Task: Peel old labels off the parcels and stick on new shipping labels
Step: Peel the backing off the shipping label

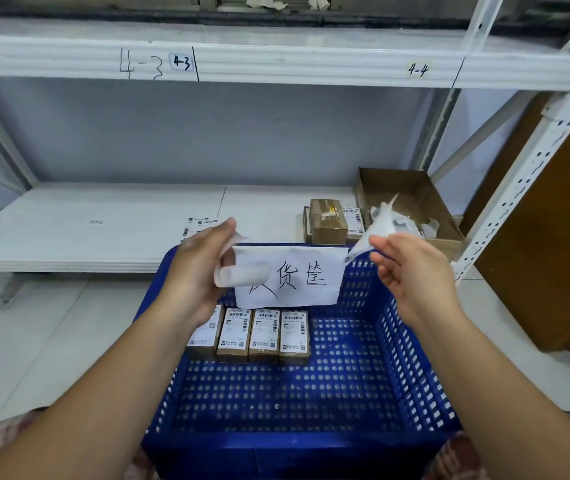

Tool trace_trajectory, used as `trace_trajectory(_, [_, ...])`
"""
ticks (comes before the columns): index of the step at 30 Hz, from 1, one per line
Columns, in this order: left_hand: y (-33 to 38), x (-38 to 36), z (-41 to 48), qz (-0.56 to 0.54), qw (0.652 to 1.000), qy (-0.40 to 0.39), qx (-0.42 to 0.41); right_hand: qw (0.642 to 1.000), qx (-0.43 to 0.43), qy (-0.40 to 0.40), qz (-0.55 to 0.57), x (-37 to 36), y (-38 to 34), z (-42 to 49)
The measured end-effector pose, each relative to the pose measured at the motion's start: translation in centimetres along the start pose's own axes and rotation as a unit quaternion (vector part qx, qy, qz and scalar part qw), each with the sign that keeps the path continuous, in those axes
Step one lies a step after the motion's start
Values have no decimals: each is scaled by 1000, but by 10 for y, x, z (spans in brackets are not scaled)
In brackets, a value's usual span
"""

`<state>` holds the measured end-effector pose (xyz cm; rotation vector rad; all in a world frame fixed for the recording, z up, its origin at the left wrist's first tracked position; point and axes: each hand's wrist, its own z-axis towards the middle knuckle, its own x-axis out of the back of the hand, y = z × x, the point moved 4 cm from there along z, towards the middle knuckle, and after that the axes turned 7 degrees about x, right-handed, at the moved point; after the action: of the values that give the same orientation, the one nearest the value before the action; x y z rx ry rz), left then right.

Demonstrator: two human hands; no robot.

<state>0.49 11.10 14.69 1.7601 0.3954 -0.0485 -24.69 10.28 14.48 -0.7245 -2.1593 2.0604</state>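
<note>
My left hand [196, 268] holds a curled white label sheet [242, 273] above the blue crate [397, 341]. My right hand [411, 271] pinches a crumpled white strip of backing paper [378, 225], raised toward the right. Several small brown parcels with white shipping labels [264, 336] stand in a row inside the crate at its far side. A brown parcel without a label on top [328, 221] sits on a labelled parcel on the shelf. A loose printed label sheet [197, 225] lies on the shelf behind my left hand.
A handwritten paper sign [304, 275] hangs on the crate's far wall. An open cardboard box [415, 199] with paper scraps stands on the shelf at the right. White metal shelving [276, 64] rises above, marked 4-3 and 4-4. A perforated upright [525, 188] stands at the right.
</note>
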Motion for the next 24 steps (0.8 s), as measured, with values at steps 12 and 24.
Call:
trace_trajectory(12, [-45,-38,-21,131,978,-75,142,914,176,-251,-266,-42,26,-39])
trace_trajectory(24, [-46,-33,-11,-21,993,2,116,934,57,-282,-211,-51,47,-51])
